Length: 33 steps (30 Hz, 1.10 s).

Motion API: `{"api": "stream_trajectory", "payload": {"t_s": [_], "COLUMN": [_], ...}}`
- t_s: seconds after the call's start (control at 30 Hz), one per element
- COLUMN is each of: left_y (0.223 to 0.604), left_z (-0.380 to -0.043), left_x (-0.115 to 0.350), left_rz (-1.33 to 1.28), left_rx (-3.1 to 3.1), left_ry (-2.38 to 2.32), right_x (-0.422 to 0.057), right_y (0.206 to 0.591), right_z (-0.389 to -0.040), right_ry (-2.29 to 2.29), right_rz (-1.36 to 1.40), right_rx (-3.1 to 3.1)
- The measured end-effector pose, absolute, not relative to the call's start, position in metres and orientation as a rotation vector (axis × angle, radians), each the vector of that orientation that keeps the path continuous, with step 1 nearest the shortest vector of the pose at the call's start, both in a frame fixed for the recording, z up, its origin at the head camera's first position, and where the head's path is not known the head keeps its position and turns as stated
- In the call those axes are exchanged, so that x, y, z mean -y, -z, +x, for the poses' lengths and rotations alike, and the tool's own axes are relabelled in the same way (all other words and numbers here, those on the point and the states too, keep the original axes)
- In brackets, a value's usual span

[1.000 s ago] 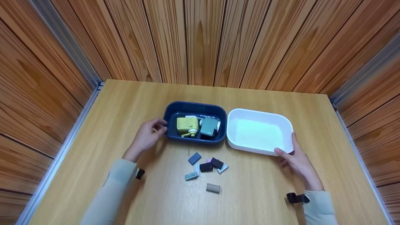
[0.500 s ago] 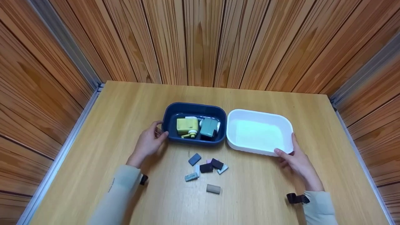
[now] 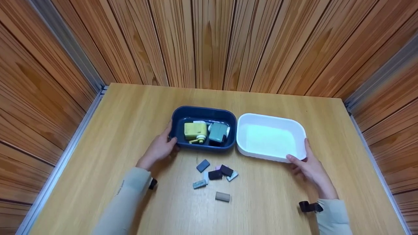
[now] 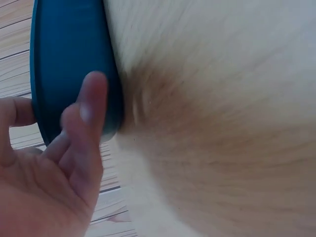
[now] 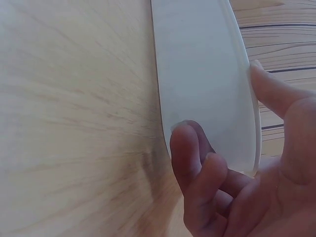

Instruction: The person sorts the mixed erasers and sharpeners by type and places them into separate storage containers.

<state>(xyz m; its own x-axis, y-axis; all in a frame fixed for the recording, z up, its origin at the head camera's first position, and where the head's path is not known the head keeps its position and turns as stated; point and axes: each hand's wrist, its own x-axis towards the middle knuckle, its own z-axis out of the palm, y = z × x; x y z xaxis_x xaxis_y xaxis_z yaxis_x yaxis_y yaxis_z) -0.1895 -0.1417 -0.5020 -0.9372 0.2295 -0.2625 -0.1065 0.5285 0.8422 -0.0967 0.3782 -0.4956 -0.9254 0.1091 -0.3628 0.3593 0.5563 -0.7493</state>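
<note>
At the left end of a navy blue plastic tub, my left hand grips the near corner. Its thumb lies at the rim, and other fingers are against the outer wall in the left wrist view. Inside the tub lie a yellow pump bottle and a teal bottle. My right hand holds the near right corner of a white plastic tub, thumb on the rim, fingers curled at its outer side. The white tub has nothing in it. Both tubs stand side by side.
On the wooden table, in front of the tubs, lie several small blocks: a blue one, two dark ones, a teal one and a grey-brown one. Wood-panelled walls enclose the table.
My left hand has moved in from just beside the navy tub and taken hold of its corner. The right hand, both tubs and the blocks stay practically where they were.
</note>
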Motion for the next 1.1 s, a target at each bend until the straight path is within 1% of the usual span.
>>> {"api": "stream_trajectory", "payload": {"t_s": [0.27, 0.47, 0.83, 1.1], "left_y": [0.498, 0.5, 0.504, 0.509], "left_z": [-0.194, -0.195, -0.196, -0.195], "left_x": [0.133, 0.137, 0.134, 0.135], "left_rz": [0.132, 0.131, 0.038, 0.062], "left_rx": [-2.348, -2.258, -2.201, -2.266], "left_ry": [-1.286, -1.388, -1.506, -1.469], "right_x": [-0.379, -0.378, -0.381, -0.375], "right_y": [0.497, 0.498, 0.499, 0.497], "right_z": [-0.096, -0.097, -0.094, -0.091], "right_ry": [1.336, 1.35, 1.258, 1.23], "right_rz": [0.385, 0.396, 0.377, 0.348], "right_rx": [-2.509, -2.49, -2.64, -2.692]}}
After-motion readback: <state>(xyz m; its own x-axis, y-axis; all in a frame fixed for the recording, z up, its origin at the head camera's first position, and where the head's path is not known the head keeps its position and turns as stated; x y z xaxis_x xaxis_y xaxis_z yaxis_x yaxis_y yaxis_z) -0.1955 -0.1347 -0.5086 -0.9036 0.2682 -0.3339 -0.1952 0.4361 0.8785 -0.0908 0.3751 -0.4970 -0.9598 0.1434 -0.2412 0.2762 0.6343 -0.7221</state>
